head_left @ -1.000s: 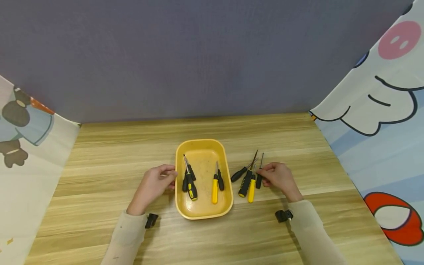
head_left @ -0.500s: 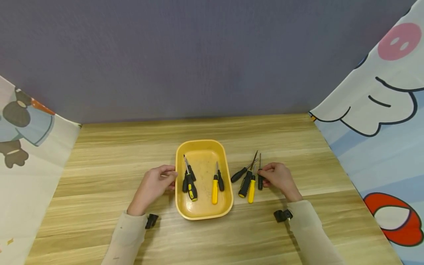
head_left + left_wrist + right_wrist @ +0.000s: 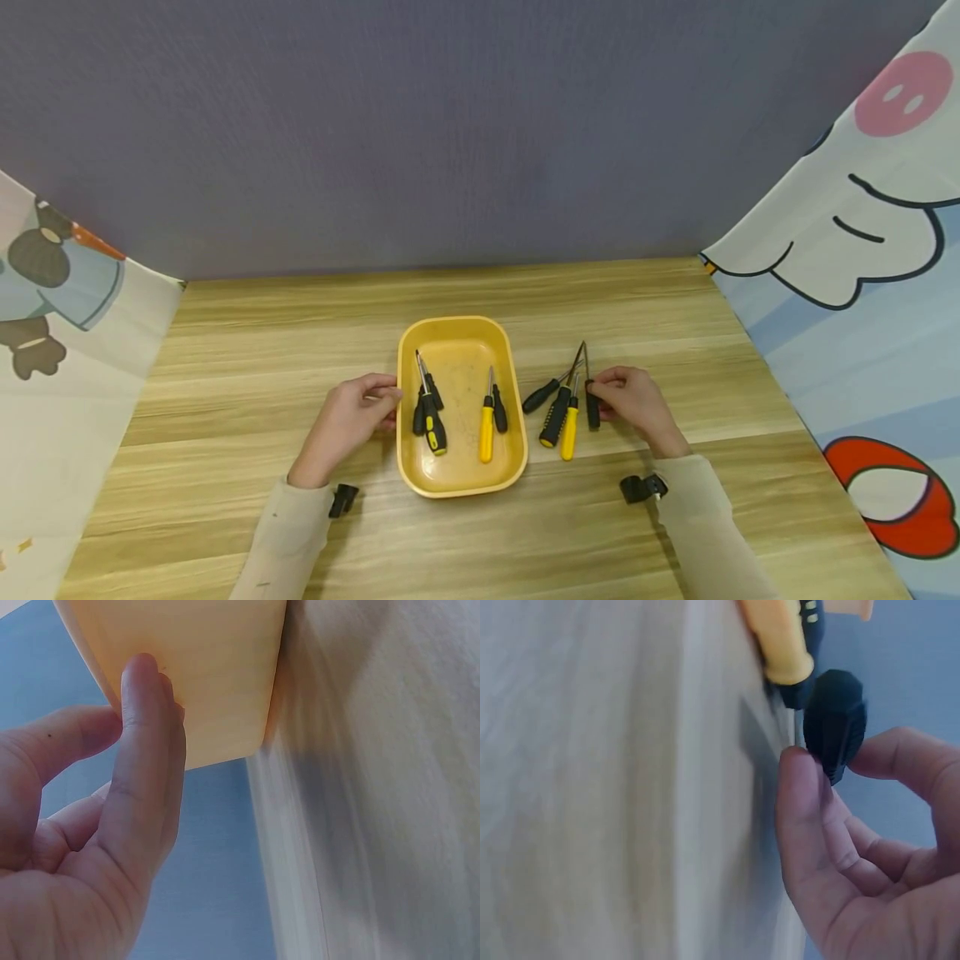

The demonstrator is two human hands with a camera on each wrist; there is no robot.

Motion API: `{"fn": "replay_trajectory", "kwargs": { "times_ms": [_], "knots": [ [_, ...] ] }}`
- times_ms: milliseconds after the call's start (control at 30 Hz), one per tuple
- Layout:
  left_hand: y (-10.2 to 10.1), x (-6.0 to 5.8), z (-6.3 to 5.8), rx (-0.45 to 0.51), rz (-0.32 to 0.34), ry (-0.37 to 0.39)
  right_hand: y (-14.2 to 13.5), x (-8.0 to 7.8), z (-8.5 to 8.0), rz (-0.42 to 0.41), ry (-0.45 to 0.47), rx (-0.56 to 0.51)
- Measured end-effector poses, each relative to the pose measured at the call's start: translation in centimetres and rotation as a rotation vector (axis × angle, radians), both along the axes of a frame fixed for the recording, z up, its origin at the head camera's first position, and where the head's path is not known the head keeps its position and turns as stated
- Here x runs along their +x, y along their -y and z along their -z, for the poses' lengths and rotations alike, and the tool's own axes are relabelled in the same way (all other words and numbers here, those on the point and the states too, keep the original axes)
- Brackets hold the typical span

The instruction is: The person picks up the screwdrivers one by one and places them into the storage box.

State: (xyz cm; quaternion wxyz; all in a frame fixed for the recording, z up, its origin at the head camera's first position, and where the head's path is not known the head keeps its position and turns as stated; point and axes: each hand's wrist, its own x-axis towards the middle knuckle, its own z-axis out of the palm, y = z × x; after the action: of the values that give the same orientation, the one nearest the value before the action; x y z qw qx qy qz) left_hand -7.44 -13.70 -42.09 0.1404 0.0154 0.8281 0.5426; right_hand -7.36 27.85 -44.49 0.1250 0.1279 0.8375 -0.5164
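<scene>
black-handled screwdriver [image 3: 592, 406] is in my right hand [image 3: 633, 404], at the right end of the loose pile. thumb and fingertips nearly together, pinching the handle. shaft points to the far side, tip right by that of the yellow-capped screwdriver [image 3: 555, 419]; can't tell if they touch. can't tell either if the handle is clear of the wood-grain table [image 3: 600, 550]. just left of it, a yellow-handled screwdriver [image 3: 570, 432] lies beside the yellow-capped one; further left, a small black screwdriver [image 3: 540, 397] lies slanted, shaft crossing the yellow-capped one's.

my left hand [image 3: 356, 417] has the yellow tray [image 3: 459, 358] by its left wall: thumb at the rim, fingers against the outside, gap about the wall's thickness. in the tray, left side: black-and-yellow screwdriver [image 3: 435, 429] with two black handles [image 3: 418, 421] by it. right side: yellow screwdriver [image 3: 487, 433] next to another black handle [image 3: 500, 410].
</scene>
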Motion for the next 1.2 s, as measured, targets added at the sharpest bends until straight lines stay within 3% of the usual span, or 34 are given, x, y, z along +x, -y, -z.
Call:
{"fn": "replay_trajectory", "kwargs": {
  "times_ms": [567, 1000, 1200],
  "knots": [
    [0.1, 0.0, 0.3, -0.013, 0.014, 0.003, 4.3, -1.6, -3.7, -0.137, -0.052, -0.147],
    [0.2, -0.1, 0.1, -0.009, 0.015, 0.004, 11.0, -3.7, -5.9, -0.253, -0.077, -0.17],
    [0.3, -0.1, 0.1, -0.01, 0.023, -0.004, 14.4, -4.6, -6.3, -0.293, -0.037, -0.169]
  ]
}}
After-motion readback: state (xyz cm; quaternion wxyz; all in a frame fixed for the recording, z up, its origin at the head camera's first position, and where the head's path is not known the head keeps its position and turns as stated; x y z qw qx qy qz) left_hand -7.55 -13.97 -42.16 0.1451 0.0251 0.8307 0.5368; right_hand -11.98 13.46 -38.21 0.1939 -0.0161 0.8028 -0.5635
